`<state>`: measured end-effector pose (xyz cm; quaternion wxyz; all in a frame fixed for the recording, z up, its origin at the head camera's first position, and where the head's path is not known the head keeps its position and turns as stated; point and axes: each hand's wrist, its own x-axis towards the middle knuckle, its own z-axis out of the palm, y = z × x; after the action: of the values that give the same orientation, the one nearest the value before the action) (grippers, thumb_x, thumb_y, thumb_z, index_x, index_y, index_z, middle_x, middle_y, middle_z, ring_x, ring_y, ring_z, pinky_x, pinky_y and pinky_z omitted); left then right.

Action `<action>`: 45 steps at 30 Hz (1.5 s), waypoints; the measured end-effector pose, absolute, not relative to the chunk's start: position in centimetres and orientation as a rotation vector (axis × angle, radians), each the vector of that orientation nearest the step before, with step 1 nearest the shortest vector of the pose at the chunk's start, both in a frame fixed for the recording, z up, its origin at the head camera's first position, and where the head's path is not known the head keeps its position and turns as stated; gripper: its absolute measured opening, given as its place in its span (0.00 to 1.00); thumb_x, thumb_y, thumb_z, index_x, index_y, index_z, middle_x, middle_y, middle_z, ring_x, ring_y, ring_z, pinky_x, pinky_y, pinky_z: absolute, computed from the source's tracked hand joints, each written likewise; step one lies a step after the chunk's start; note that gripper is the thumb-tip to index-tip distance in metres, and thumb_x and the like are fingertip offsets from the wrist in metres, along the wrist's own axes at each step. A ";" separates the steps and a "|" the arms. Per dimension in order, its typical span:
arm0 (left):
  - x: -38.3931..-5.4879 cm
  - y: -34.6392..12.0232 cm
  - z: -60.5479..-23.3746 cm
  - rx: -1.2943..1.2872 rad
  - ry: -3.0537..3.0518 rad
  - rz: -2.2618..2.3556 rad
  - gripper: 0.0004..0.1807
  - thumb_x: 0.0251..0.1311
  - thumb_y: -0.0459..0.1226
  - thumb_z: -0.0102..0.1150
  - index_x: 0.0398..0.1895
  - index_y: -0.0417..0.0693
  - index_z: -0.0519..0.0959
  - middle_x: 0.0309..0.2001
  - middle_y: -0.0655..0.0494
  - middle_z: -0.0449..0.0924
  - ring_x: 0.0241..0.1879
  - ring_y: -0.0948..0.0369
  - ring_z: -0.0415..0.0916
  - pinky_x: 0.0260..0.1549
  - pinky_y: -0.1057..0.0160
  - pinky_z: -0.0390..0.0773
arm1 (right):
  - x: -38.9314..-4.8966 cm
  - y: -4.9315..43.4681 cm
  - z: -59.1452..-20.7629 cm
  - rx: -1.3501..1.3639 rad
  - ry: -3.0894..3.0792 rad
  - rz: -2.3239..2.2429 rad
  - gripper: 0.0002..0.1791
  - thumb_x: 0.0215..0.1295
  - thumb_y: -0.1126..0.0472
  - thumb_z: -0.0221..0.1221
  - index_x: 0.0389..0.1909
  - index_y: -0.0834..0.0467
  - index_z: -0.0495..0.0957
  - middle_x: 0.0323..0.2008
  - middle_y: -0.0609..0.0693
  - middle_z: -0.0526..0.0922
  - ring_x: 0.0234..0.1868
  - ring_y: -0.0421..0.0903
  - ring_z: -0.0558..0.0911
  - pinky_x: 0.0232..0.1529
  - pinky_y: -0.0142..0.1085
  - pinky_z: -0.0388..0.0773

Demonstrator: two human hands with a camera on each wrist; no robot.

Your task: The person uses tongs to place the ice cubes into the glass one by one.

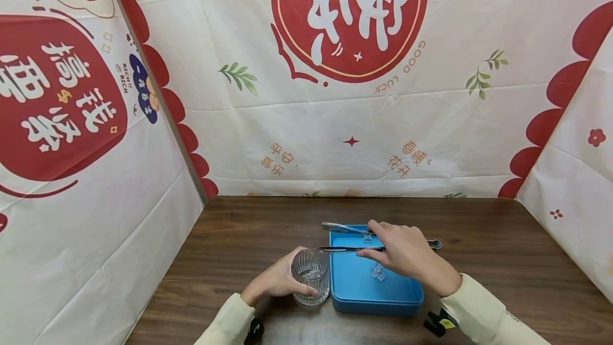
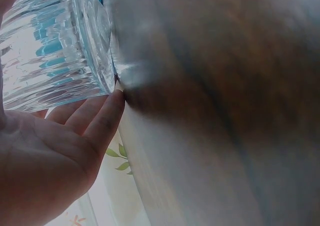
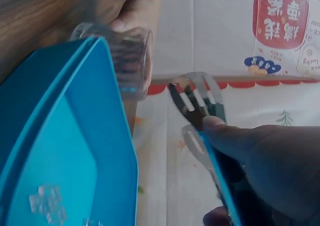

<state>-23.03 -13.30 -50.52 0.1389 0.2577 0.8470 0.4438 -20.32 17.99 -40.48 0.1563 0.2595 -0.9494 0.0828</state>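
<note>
A ribbed clear glass (image 1: 313,270) stands on the table against the left side of a blue box (image 1: 375,303). My left hand (image 1: 278,278) holds it from the left, thumb at the front and fingers behind. In the left wrist view, those fingers (image 2: 102,118) lie along the glass near its base. My right hand (image 1: 407,249) grips metal tongs (image 1: 346,249) above the box. Their spread arms point left, with one tip near the glass rim. Slots show in the tong ends (image 3: 192,103) in the right wrist view. Small clear cube-like pieces (image 1: 378,272) lie in the box.
The brown wooden table (image 1: 258,222) meets a printed white cloth backdrop (image 1: 306,142) at its far edge. Another printed cloth (image 1: 119,238) hangs along the left side. Black wrist straps (image 1: 437,323) sit at both cream sleeves.
</note>
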 end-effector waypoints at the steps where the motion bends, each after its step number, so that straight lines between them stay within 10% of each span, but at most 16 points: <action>1: -23.0 -13.3 -50.5 0.744 2.448 1.283 0.44 0.41 0.50 0.80 0.63 0.60 0.67 0.49 0.59 0.78 0.47 0.61 0.77 0.47 0.61 0.76 | -20.4 18.3 -40.5 0.730 -2.714 0.233 0.30 0.57 0.35 0.65 0.47 0.55 0.77 0.30 0.47 0.84 0.15 0.35 0.68 0.13 0.29 0.57; 45: -23.0 -13.2 -50.5 0.749 2.474 1.281 0.43 0.40 0.47 0.81 0.61 0.59 0.68 0.48 0.60 0.78 0.47 0.62 0.77 0.48 0.61 0.76 | -20.5 23.9 -41.1 0.529 -3.085 -0.077 0.33 0.56 0.37 0.66 0.50 0.60 0.81 0.25 0.47 0.82 0.20 0.42 0.76 0.18 0.36 0.71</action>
<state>-22.96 -13.16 -50.50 0.1279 0.2575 0.8505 0.4404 -20.45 23.93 -41.05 0.0056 0.1688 -0.9853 -0.0245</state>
